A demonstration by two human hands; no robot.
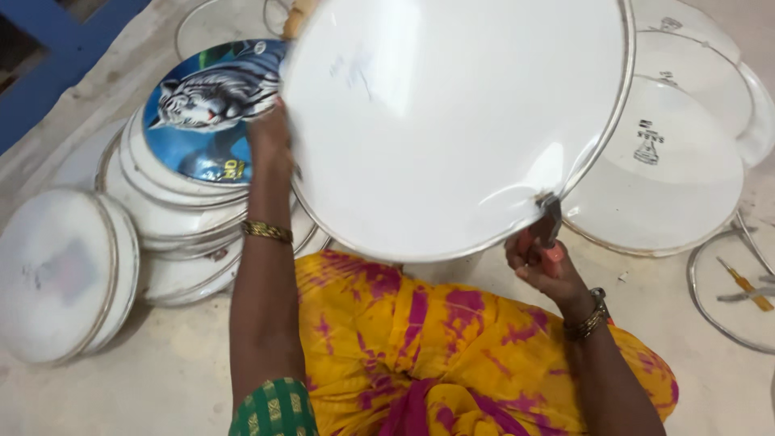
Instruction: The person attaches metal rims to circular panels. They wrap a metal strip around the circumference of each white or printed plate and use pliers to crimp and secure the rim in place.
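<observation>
A large white drum head (pixel 452 113) with a metal rim is held up tilted in front of me. My left hand (pixel 269 137) grips its left edge, partly hidden behind the skin. My right hand (pixel 542 262) is closed on red-handled pliers (pixel 549 234), whose jaws bite the rim at the lower right edge. My lap below is covered in yellow and pink cloth (pixel 452 347).
On the floor at left lies a stack of white drum heads (pixel 173 210) topped by one with a white tiger picture (pixel 211 101). Another white pair (pixel 64 270) sits far left. More white skins (pixel 670 161) lie at right, beside a metal hoop (pixel 710 307) and a yellow-handled tool (pixel 747 284).
</observation>
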